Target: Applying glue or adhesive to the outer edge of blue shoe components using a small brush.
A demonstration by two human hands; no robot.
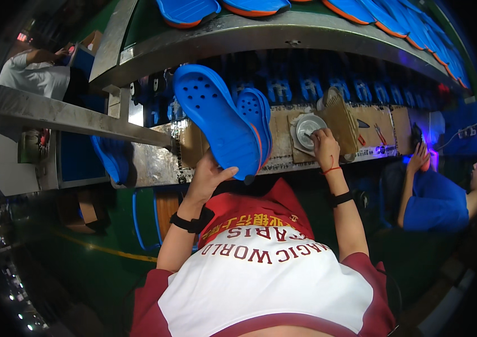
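My left hand [211,175] grips the heel end of a large blue shoe sole [216,115], thumb on its face. The sole tilts up to the left, with a group of round holes near its far end. A second blue sole [256,109] with holes and an orange edge shows behind it; I cannot tell whether my hand holds that one too. My right hand [325,147] is closed in a pinch over the rim of a small white bowl [309,124]. A thin dark piece shows inside the bowl by my fingertips; what they hold is mostly hidden.
Cardboard [341,126] stands right of the bowl, near red-handled pliers [380,135]. A metal shelf [283,36] bearing several blue soles [255,5] crosses above the bench. More soles [114,160] lie left. A co-worker in blue [438,199] works at right, another person in white [36,76] at far left.
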